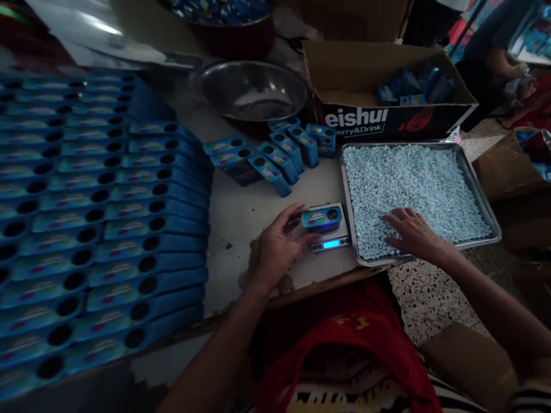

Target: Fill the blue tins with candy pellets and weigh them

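A small blue box (321, 218) with a round dark hole in its top lies on a compact digital scale (317, 246), whose display glows blue. My left hand (282, 244) comes in from the left, its thumb and fingers closed around the left end of that box. On the right, my right hand (411, 232) rests on pale blue and white tablets (413, 183) spread across a metal tray (495, 235). Its fingers are apart, with the tips among the tablets; nothing shows held in them.
Rows of blue boxes (103, 229) cover the table's left side. Several more blue boxes (279, 152) stand behind the scale. A metal bowl (253, 92) and a cardboard carton (357, 120) holding blue boxes are at the back. Another person (499, 57) is at upper right.
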`<state>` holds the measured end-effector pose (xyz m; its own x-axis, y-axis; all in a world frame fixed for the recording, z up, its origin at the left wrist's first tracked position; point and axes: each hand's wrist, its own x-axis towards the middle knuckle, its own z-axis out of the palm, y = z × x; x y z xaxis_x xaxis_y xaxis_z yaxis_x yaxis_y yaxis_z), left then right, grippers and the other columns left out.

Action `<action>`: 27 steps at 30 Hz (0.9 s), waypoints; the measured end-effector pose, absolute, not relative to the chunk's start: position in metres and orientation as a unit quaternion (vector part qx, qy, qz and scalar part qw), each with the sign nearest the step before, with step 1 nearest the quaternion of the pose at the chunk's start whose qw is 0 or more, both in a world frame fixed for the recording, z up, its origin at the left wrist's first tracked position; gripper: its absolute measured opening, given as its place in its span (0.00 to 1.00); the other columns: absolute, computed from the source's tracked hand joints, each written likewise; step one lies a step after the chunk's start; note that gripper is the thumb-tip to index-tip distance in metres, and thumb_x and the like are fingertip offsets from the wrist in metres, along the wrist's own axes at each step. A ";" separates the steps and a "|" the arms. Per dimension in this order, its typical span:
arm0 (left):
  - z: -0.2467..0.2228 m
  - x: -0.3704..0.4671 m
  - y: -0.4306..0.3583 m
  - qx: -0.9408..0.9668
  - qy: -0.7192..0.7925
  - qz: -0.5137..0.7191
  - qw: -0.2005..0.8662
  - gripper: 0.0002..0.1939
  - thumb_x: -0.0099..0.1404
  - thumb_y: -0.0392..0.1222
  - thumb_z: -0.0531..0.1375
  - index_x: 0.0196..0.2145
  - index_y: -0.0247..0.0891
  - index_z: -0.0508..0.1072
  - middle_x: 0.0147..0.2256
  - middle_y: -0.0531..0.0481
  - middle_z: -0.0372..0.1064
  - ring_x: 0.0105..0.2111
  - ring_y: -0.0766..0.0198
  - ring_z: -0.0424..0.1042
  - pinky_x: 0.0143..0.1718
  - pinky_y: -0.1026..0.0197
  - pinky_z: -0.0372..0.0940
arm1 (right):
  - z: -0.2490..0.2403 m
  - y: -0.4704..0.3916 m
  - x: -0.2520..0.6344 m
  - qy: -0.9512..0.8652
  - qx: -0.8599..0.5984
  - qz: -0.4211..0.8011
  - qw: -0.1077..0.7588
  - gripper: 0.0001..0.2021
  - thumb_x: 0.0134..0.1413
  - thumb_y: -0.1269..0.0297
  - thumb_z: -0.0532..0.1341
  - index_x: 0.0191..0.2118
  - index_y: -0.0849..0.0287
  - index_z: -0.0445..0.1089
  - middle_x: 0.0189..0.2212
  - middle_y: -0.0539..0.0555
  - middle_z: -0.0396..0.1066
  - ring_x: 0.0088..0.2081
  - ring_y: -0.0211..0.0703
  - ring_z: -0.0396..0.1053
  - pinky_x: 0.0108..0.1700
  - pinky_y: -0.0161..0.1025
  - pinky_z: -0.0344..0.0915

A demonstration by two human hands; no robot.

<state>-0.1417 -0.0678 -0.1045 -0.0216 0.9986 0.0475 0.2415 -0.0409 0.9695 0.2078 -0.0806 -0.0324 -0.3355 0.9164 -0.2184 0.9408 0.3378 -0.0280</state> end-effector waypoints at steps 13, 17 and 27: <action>-0.057 -0.192 -0.105 0.527 0.606 0.493 0.334 0.15 0.64 0.45 0.72 0.48 0.44 0.82 0.44 0.47 0.83 0.46 0.53 0.84 0.56 0.49 0.79 | -0.031 -0.008 0.224 0.473 0.622 -0.567 -0.260 0.14 0.51 0.54 0.73 0.39 0.53 0.74 0.30 0.50 0.74 0.30 0.41 0.70 0.30 0.37 0.64; -0.049 -0.183 -0.099 0.548 0.592 0.483 0.340 0.17 0.64 0.44 0.72 0.51 0.44 0.81 0.44 0.48 0.83 0.45 0.54 0.83 0.55 0.50 0.79 | -0.028 -0.022 0.225 0.328 0.614 -0.638 -0.329 0.17 0.40 0.64 0.77 0.38 0.53 0.76 0.37 0.51 0.79 0.40 0.42 0.77 0.38 0.36 0.73; -0.046 -0.174 -0.092 0.578 0.569 0.473 0.344 0.24 0.63 0.43 0.74 0.56 0.44 0.78 0.48 0.48 0.82 0.47 0.57 0.82 0.56 0.52 0.77 | -0.018 -0.028 0.207 0.499 0.593 -0.581 -0.246 0.20 0.48 0.50 0.81 0.38 0.56 0.77 0.20 0.41 0.58 0.19 0.30 0.50 0.21 0.33 0.46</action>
<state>-0.1739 -0.0916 -0.0461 -0.0937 0.9834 0.1552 0.3321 -0.1160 0.9361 0.2072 -0.0283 -0.0176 -0.1750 0.8789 -0.4438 0.3060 -0.3799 -0.8730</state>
